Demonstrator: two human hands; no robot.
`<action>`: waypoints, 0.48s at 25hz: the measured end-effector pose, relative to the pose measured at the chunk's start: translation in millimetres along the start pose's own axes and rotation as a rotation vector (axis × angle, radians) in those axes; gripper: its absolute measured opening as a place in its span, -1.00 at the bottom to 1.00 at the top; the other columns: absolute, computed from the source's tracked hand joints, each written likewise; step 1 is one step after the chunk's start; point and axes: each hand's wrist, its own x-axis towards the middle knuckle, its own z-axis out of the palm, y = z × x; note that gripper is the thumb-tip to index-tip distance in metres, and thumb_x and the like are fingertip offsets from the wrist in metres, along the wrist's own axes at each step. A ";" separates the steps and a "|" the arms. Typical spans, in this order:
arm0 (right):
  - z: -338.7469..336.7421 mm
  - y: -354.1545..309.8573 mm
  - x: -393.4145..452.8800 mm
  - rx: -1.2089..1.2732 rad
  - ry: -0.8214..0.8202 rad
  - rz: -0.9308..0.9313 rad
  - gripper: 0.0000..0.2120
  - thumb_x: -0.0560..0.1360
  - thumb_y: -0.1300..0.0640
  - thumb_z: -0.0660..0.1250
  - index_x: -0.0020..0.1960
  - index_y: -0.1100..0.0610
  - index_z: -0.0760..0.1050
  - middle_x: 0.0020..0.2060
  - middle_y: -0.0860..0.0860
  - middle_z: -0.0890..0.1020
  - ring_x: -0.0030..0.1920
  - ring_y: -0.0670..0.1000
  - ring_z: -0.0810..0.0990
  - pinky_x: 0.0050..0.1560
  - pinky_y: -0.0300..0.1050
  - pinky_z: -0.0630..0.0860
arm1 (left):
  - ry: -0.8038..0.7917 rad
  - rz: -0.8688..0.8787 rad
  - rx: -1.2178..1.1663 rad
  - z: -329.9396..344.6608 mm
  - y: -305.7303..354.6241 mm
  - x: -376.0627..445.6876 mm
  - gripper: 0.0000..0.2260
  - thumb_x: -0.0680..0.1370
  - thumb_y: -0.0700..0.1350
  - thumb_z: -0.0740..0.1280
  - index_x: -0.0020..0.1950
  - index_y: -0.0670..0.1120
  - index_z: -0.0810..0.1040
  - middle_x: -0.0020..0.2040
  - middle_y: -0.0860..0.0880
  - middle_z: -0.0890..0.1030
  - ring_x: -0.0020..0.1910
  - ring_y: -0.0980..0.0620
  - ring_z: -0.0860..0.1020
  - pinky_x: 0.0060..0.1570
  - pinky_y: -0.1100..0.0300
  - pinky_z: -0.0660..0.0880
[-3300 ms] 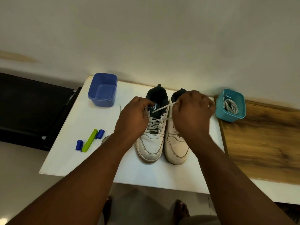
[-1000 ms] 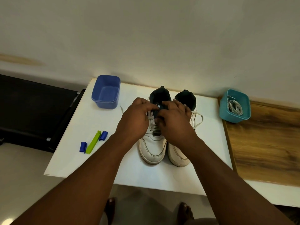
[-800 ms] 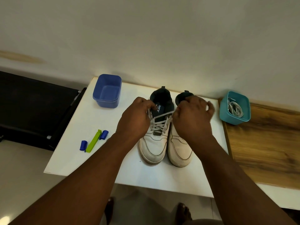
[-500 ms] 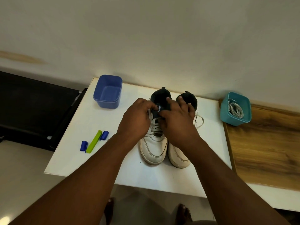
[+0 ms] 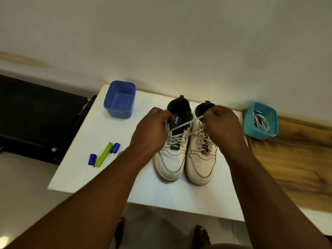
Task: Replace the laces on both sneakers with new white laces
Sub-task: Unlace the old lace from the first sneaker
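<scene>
- Sneakers sit side by side at the middle of the white table (image 5: 86, 169), toes toward the near edge, heels toward the far edge by the wall; only the head view is available to me.
- I see the left sneaker (image 5: 173, 150) touching the right sneaker (image 5: 202, 159) along their inner sides.
- My left hand (image 5: 150, 130) rests on the left side of the left sneaker's collar, fingers curled in at its top eyelets; I cannot tell whether they pinch the lace there.
- My right hand (image 5: 221, 126) is raised over the right sneaker's tongue, fingers curled tight and pinching the end of a lace (image 5: 186, 124).
- That lace runs taut from the left sneaker's upper eyelets, up and to the right, into my right fist.
- Grey-white lacing crosses the lower eyelets of both sneakers.
- At the table's far left corner stands a blue tub (image 5: 119, 99), open side up.
- Near the left edge lies a green clip (image 5: 103, 155) with a blue cap (image 5: 92, 159) at one end and a second blue cap (image 5: 115, 147) at the other.
- Just off the table's far right corner, a teal tub (image 5: 251, 124) stands on the wooden surface (image 5: 296, 159), with coiled white laces (image 5: 261, 121) inside.
</scene>
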 end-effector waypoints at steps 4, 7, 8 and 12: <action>-5.2 11.9 1.4 -0.430 0.151 -0.079 -0.73 0.53 -0.04 0.17 -0.07 0.01 0.62 -0.06 0.06 0.64 0.05 0.23 0.59 0.21 0.21 0.46 | -0.005 -0.013 -0.029 -2.0 1.6 1.0 -0.66 0.55 -0.37 0.31 0.20 -0.02 0.64 0.26 -0.09 0.55 0.14 -0.04 0.57 0.14 0.24 0.46; 4.3 9.9 2.3 -0.364 0.043 -0.345 -0.73 0.54 0.05 0.34 0.22 -0.03 0.63 0.28 0.09 0.56 0.37 0.22 0.45 0.38 0.19 0.33 | -0.006 -0.012 -0.034 -1.5 2.9 1.8 -0.66 0.56 -0.37 0.29 0.21 -0.03 0.64 0.27 -0.09 0.55 0.14 -0.03 0.58 0.13 0.27 0.44; 12.8 7.3 0.0 -0.360 -0.033 -0.405 -0.69 0.55 0.04 0.37 0.29 -0.07 0.61 0.39 0.07 0.50 0.48 0.21 0.33 0.46 0.20 0.23 | -0.002 -0.017 -0.029 -0.9 2.9 2.0 -0.66 0.57 -0.36 0.28 0.22 -0.02 0.63 0.27 -0.09 0.55 0.14 -0.03 0.58 0.12 0.29 0.42; 46.7 10.5 -9.2 -0.378 -0.169 -0.447 -0.79 0.58 0.03 0.39 0.19 -0.10 0.67 0.52 0.01 0.40 0.61 0.23 0.08 0.56 0.24 -0.09 | 0.009 -0.030 -0.042 -1.1 1.8 0.6 -0.65 0.59 -0.35 0.24 0.25 -0.02 0.62 0.27 -0.08 0.55 0.17 -0.01 0.56 0.15 0.31 0.40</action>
